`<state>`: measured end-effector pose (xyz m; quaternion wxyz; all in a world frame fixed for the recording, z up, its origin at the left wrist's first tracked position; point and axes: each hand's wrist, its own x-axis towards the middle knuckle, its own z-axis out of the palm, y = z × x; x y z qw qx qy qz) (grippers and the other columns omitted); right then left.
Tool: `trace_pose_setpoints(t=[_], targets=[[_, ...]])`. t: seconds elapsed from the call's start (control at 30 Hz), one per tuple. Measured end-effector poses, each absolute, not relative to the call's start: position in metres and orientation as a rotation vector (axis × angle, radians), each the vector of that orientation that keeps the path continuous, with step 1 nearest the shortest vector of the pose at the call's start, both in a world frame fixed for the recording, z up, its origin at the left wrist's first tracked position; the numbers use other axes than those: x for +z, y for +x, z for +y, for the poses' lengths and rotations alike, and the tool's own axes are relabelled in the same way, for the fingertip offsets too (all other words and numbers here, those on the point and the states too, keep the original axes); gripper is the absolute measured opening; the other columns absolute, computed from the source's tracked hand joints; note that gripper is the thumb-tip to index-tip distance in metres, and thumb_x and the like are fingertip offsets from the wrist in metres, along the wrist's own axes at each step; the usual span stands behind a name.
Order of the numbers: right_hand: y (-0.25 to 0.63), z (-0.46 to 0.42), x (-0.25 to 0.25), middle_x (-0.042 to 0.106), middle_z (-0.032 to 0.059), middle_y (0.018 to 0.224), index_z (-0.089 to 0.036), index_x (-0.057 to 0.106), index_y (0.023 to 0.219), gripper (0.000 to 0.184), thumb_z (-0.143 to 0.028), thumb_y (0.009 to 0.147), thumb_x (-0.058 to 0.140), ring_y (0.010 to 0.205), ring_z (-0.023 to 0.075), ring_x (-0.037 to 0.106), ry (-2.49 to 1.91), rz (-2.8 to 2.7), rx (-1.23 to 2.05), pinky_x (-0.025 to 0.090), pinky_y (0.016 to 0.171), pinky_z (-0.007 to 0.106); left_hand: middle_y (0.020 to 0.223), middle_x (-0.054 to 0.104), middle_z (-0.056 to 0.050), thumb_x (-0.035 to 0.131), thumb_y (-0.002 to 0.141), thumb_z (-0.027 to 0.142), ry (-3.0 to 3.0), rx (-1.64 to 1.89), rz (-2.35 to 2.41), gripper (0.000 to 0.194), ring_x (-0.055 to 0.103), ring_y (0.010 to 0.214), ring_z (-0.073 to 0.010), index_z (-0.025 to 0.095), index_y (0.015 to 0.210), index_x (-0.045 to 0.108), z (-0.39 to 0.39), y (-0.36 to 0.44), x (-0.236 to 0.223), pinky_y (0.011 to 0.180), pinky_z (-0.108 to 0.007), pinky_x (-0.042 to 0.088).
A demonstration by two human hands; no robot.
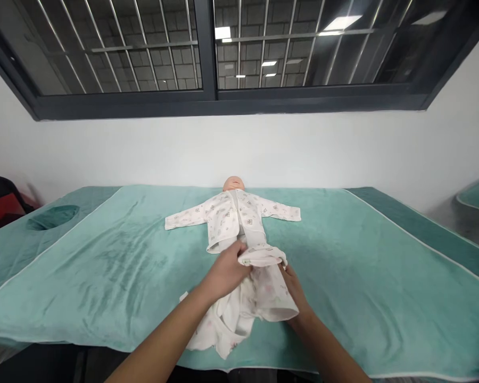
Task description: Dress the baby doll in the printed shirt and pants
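A baby doll [234,183] lies on its back with its head toward the wall. It wears a white printed baby jacket [249,210], both sleeves stretched out sideways. White printed baby pants [273,290] lie bunched around the doll's lower end, one leg spread toward the near edge. My left hand [228,270] is closed on the gathered cloth of the pants, just below the jacket hem. On the other side, my right hand [294,292] grips the pants, its fingers partly behind the fabric. The doll's legs are mostly hidden by the cloth.
A green plush cover [115,266] spreads over the bed, which has a face hole [54,217] at the left. Behind it rises a white wall [163,149] with a dark-framed window [211,101]. A red and black object [2,205] stands at far left.
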<state>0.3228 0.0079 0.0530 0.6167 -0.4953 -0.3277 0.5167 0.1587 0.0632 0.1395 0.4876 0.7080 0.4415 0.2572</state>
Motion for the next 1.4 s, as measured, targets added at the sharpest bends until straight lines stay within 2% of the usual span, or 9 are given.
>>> trace_pose_setpoints(t=[0.27, 0.37, 0.53, 0.67, 0.77, 0.9, 1.07, 1.23, 1.4], targets=[[0.32, 0.009, 0.069, 0.069, 0.006, 0.099, -0.024, 0.061, 0.118, 0.049, -0.053, 0.079, 0.066, 0.085, 0.0226, 0.064, -1.122, -0.65, 1.244, 0.049, 0.069, 0.031, 0.076, 0.059, 0.002, 0.051, 0.072, 0.012, 1.823, 0.803, 1.262, 0.012, 0.051, 0.073, -0.0149, 0.022, 0.078, 0.052, 0.086, 0.171, 0.141, 0.064, -0.024, 0.033], [0.336, 0.026, 0.067, 0.068, 0.0036, 0.096, -0.023, 0.063, 0.109, 0.045, -0.053, 0.076, 0.069, 0.084, 0.02, 0.062, -1.184, -0.758, 1.112, 0.047, 0.071, 0.029, 0.08, 0.06, 0.001, 0.061, 0.071, 0.017, 1.629, 0.699, 1.092, 0.011, 0.054, 0.077, -0.016, 0.02, 0.081, 0.056, 0.08, 0.162, 0.146, 0.068, -0.025, 0.036], [0.361, 0.049, 0.065, 0.063, -0.001, 0.077, -0.019, 0.062, 0.089, 0.038, -0.047, 0.068, 0.077, 0.069, 0.014, 0.055, -1.038, -0.896, 1.184, 0.042, 0.063, 0.025, 0.088, 0.064, -0.005, 0.075, 0.069, 0.025, 1.074, 0.599, 0.589, 0.031, 0.061, 0.081, -0.0183, 0.016, 0.095, 0.062, 0.085, 0.136, 0.153, 0.075, -0.028, 0.044], [0.363, 0.047, 0.063, 0.062, -0.0008, 0.076, -0.017, 0.061, 0.09, 0.032, -0.041, 0.074, 0.074, 0.067, 0.0121, 0.053, -1.027, -0.918, 1.27, 0.04, 0.061, 0.023, 0.077, 0.059, -0.001, 0.074, 0.071, 0.024, 0.984, 0.727, 0.514, 0.019, 0.056, 0.069, -0.0116, 0.014, 0.082, 0.062, 0.114, 0.123, 0.151, 0.066, -0.022, 0.042], [0.363, 0.044, 0.063, 0.063, 0.0017, 0.082, -0.015, 0.062, 0.093, 0.033, -0.041, 0.076, 0.072, 0.072, 0.0136, 0.055, -1.051, -0.933, 1.293, 0.042, 0.066, 0.025, 0.065, 0.052, 0.003, 0.074, 0.071, 0.025, 0.915, 0.804, 0.568, 0.02, 0.049, 0.06, -0.0083, 0.015, 0.07, 0.056, 0.134, 0.119, 0.142, 0.059, -0.02, 0.038], [0.365, 0.043, 0.078, 0.065, 0.0039, 0.09, -0.014, 0.065, 0.095, 0.037, -0.045, 0.076, 0.07, 0.083, 0.0174, 0.057, -1.185, -1.054, 1.261, 0.044, 0.076, 0.029, 0.066, 0.051, 0.004, 0.076, 0.068, 0.028, 0.929, 0.794, 0.631, 0.026, 0.048, 0.058, -0.0081, 0.015, 0.072, 0.055, 0.136, 0.121, 0.133, 0.057, -0.02, 0.036], [0.35, 0.044, 0.124, 0.059, 0.0032, 0.121, -0.023, 0.062, 0.114, 0.038, -0.045, 0.084, 0.062, 0.112, 0.0199, 0.051, -1.218, -1.344, 0.983, 0.041, 0.093, 0.029, 0.066, 0.048, 0.005, 0.075, 0.072, 0.033, 1.045, 0.867, 0.677, 0.028, 0.044, 0.057, -0.0066, 0.017, 0.074, 0.052, 0.111, 0.133, 0.145, 0.054, -0.018, 0.033], [0.322, 0.056, 0.165, 0.065, 0.0006, 0.086, -0.018, 0.066, 0.087, 0.025, -0.041, 0.077, 0.068, 0.078, 0.0159, 0.055, -1.293, -1.722, 1.082, 0.041, 0.068, 0.025, 0.067, 0.048, 0.004, 0.072, 0.075, 0.039, 1.155, 0.89, 0.671, 0.031, 0.044, 0.06, -0.0073, 0.017, 0.073, 0.051, 0.09, 0.146, 0.177, 0.056, -0.018, 0.034], [0.323, 0.068, 0.171, 0.063, 0.0001, 0.075, -0.014, 0.065, 0.08, 0.02, -0.029, 0.069, 0.072, 0.068, 0.0131, 0.056, -1.11, -1.374, 1.447, 0.042, 0.065, 0.023, 0.07, 0.049, 0.003, 0.068, 0.078, 0.048, 1.254, 0.71, 0.703, 0.034, 0.043, 0.061, -0.008, 0.016, 0.076, 0.055, 0.096, 0.131, 0.181, 0.055, -0.019, 0.033]])
